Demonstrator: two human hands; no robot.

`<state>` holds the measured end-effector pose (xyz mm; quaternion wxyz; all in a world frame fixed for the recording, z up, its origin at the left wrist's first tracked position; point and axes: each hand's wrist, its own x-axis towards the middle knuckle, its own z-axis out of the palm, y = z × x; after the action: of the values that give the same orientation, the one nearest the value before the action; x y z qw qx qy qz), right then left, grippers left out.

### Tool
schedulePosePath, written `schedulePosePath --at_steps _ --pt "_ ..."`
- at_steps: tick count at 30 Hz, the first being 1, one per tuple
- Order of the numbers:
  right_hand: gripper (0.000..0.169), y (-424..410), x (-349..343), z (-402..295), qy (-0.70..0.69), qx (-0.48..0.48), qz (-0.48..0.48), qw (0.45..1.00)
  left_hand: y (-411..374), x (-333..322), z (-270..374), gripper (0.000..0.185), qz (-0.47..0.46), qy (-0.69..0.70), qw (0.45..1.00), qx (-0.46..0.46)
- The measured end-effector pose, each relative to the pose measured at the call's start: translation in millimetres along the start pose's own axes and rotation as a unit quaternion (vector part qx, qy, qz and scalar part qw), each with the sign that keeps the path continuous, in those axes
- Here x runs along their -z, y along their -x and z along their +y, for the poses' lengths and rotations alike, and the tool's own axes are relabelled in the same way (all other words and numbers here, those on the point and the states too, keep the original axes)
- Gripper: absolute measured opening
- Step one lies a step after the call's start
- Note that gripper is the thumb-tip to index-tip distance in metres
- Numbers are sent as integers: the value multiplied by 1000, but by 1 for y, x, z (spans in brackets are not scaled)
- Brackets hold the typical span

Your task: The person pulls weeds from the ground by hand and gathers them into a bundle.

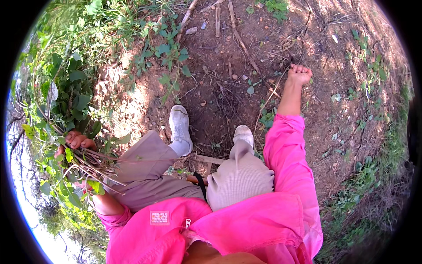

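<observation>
At the left, my left hand [79, 140] is closed round a bundle of thin cut stems [95, 165]. Broad green leaves [77, 85] spread from the bundle above the hand, and the bare stem ends point down and to the right, over my trouser leg. Out at the upper right, my right hand [300, 73] makes a fist low over the soil, arm stretched. A long thin stem [274, 92] curves up from beside my right shoe to this fist and seems held in it; the fingers hide its end.
My light shoes [180, 128] stand on brown soil [211, 95]. Dry sticks [242, 43] and small stones [191, 30] lie ahead. Low green weeds [168, 49] grow ahead to the left, and more plants [366, 178] line the right. A broken stick [209, 159] lies between my legs.
</observation>
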<state>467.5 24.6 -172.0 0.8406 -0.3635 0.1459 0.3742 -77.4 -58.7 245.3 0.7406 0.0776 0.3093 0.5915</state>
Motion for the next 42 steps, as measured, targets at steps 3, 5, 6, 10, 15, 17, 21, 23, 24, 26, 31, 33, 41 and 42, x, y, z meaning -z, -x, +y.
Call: schedulePosePath --at_steps 3,5,6,10,15,17,21,23,24,26,31,33,41,42 --pt "29 5 1 -1 -11 6 3 1000 -4 1 -4 19 -1 -14 1000 -12" --pt "29 6 4 -2 -11 16 -3 1000 -5 -5 -8 20 10 -26 999 -24" --pt "30 4 3 -1 -17 13 6 1000 -6 -6 -10 20 11 -21 999 -24" --pt "32 7 7 -1 -11 21 5 1000 -13 -1 -9 21 -14 -41 999 -1" --pt "38 5 3 -7 -65 7 24 998 -19 0 -6 23 -45 -35 998 38" --pt "41 -9 19 -18 -50 -6 -34 998 -25 3 -2 24 -95 -21 991 88" --pt "44 -5 29 -35 84 -32 57 994 -20 14 0 25 -140 -19 985 100" --pt "56 14 25 -41 172 -64 73 980 -9 -1 -8 25 -111 -15 992 61" --pt "57 28 22 -47 161 -75 33 984 -1 -10 -11 24 -93 -16 994 45" --pt "53 45 38 -55 225 -91 -10 970 2 -9 -8 22 -83 -20 996 29" --pt "33 88 97 -42 311 -162 -8 936 8 -10 -6 20 -87 -5 996 -1" --pt "26 106 118 -25 300 -187 24 935 10 -7 -3 21 -87 -6 996 -1" --pt "16 136 74 -24 358 -93 12 929 5 -7 -8 17 -72 -18 997 33" --pt "16 132 64 -29 361 -68 7 930 2 -4 -6 18 -75 -17 996 40"
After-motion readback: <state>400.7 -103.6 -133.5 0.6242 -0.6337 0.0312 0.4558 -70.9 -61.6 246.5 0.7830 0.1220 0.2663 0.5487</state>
